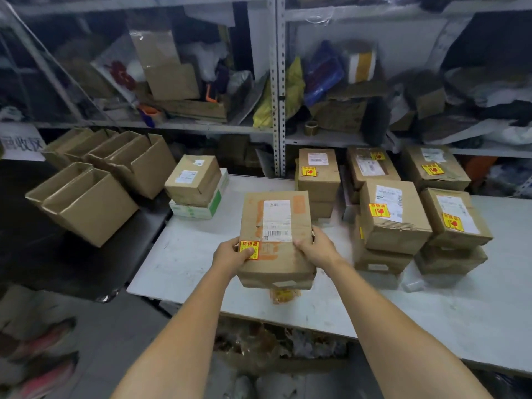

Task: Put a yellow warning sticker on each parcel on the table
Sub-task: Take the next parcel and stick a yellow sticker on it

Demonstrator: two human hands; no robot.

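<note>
A flat brown parcel [275, 226] with a white shipping label sits at the middle of the white table [190, 249]. A yellow warning sticker [250, 249] is on its near left corner, under my left thumb. My left hand [231, 256] grips that corner. My right hand [315, 246] grips the parcel's near right edge. More yellow stickers [283, 295] lie on the table under the parcel's front edge. Several stickered parcels [394, 214] are stacked at the right. A parcel without a sticker [193, 178] rests on a white and green box [198, 208] at the left.
Open empty cartons [89, 203] stand on a dark surface to the left. Metal shelving [277, 82] packed with bags and boxes rises behind the table. The near right part of the table is bare. Shoes lie on the floor at bottom left.
</note>
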